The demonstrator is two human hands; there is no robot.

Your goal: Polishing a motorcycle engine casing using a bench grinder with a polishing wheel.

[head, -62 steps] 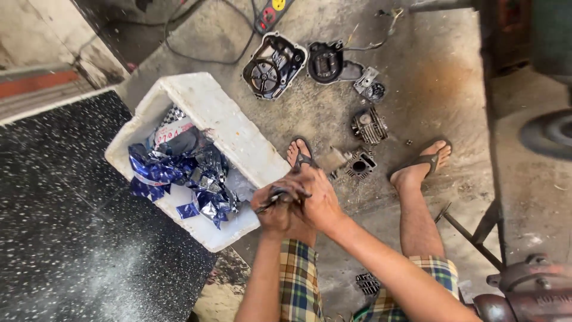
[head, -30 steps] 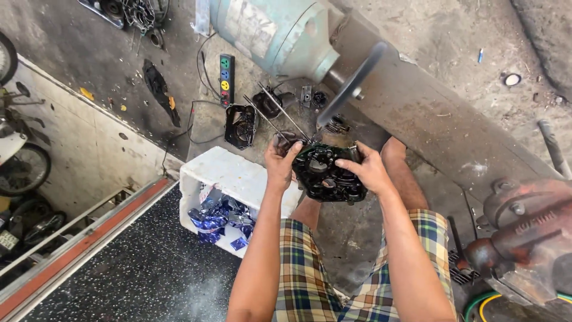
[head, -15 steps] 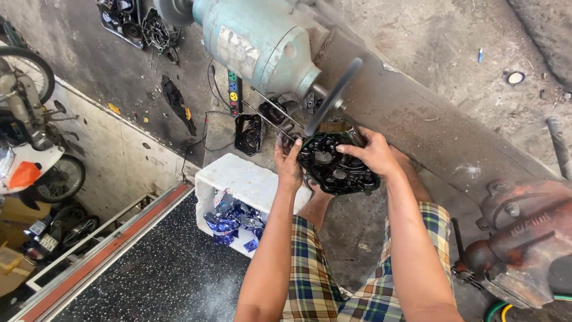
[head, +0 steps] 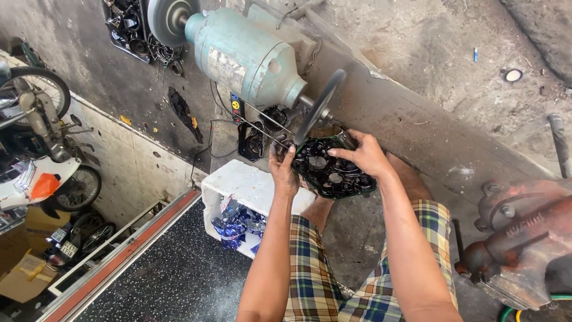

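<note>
Both hands hold a black, round metal engine cover point(head: 331, 170) with several holes, raised in front of me. My left hand point(head: 282, 169) grips its left edge and my right hand point(head: 363, 154) spreads over its top right. The cover sits right under the dark spinning wheel point(head: 320, 108) on the shaft of a pale green bench motor point(head: 247, 58); whether they touch is unclear.
A white foam box point(head: 238, 191) with blue foil wrappers stands below my hands beside a dark speckled counter point(head: 173, 277). A rusty vice point(head: 518, 238) sits at the right. More black engine parts point(head: 253, 140) lie on the concrete floor; motorbikes point(head: 42, 137) stand at the left.
I went from bending low over small parts on the floor to holding the black cover up. Over the last second the cover has moved closer to the motor's wheel.
</note>
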